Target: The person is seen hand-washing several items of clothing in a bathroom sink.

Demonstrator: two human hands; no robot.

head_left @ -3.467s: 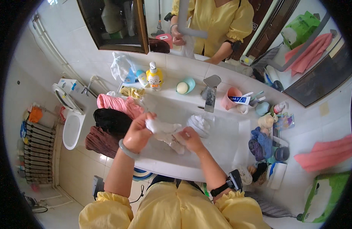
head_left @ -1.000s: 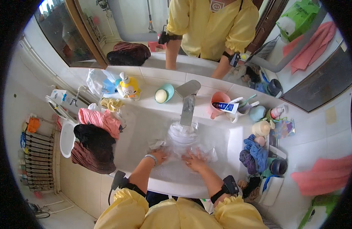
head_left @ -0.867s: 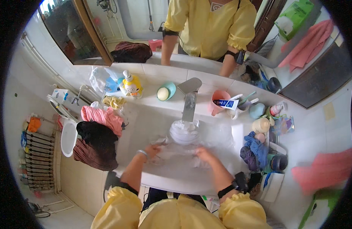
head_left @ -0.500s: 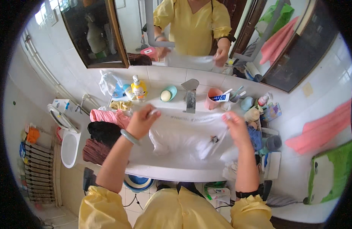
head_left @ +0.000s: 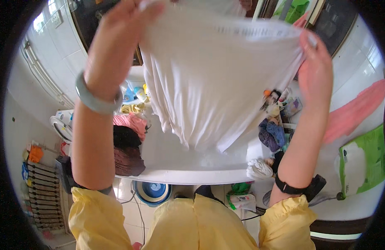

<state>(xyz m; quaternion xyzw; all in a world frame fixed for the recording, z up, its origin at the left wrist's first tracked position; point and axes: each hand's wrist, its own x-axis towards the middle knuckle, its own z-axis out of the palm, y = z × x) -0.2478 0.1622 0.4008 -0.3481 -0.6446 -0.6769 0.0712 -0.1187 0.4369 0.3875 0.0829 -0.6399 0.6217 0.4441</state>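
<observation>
A thin white garment (head_left: 205, 83) hangs stretched out above the white sink (head_left: 188, 176). Dark marks run along its upper edge, and a small dark and orange print sits low on its right side. My left hand (head_left: 119, 39), blurred, is closed on the upper left corner. With fingers pinched, my right hand (head_left: 316, 62) grips the upper right corner. The lower hem hangs over the basin, and the cloth hides the tap and much of the back ledge.
Pink (head_left: 132, 124), black (head_left: 126, 136) and brown cloths (head_left: 129, 160) lie on the sink's left edge. Crowding its right side are blue cloth (head_left: 273, 133) and a bunched white cloth (head_left: 259, 168). A blue basin (head_left: 152, 192) stands on the floor below.
Both hands have risen with the white garment, lifting it from low in the sink to high in front of me. The cloth now hangs spread between them.
</observation>
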